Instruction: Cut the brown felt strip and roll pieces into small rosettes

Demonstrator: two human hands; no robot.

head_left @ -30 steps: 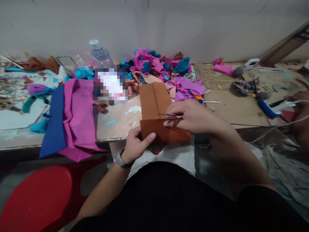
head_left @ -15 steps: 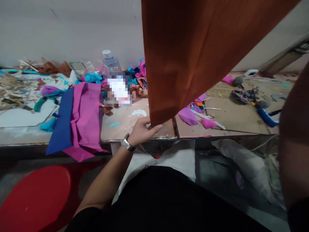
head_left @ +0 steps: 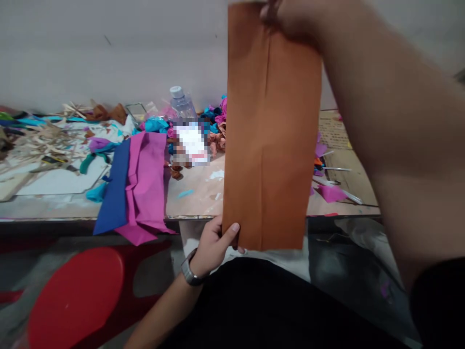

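A long brown sheet (head_left: 274,140), fabric or crepe paper by its look, hangs upright in front of me with a crease down its length. My right hand (head_left: 290,19) is closed on its top edge, its fingers partly cut off and blurred. At the lower left corner, my left hand (head_left: 218,242) pinches the sheet between thumb and fingers; a metal watch is on that wrist. Pink sheets (head_left: 148,179) and a dark blue sheet (head_left: 114,189) hang over the table edge to the left.
Behind the sheet runs a table (head_left: 196,206) against a wall. It bears a clear bottle (head_left: 182,104), crumpled coloured scraps, thin sticks (head_left: 47,138), pliers (head_left: 53,162) and cardboard (head_left: 358,179). A red stool (head_left: 78,295) stands at lower left.
The brown sheet has swung round to face me and hangs straighter, its top edge now in view. My right hand has come into view at the top. My left hand has moved slightly lower.
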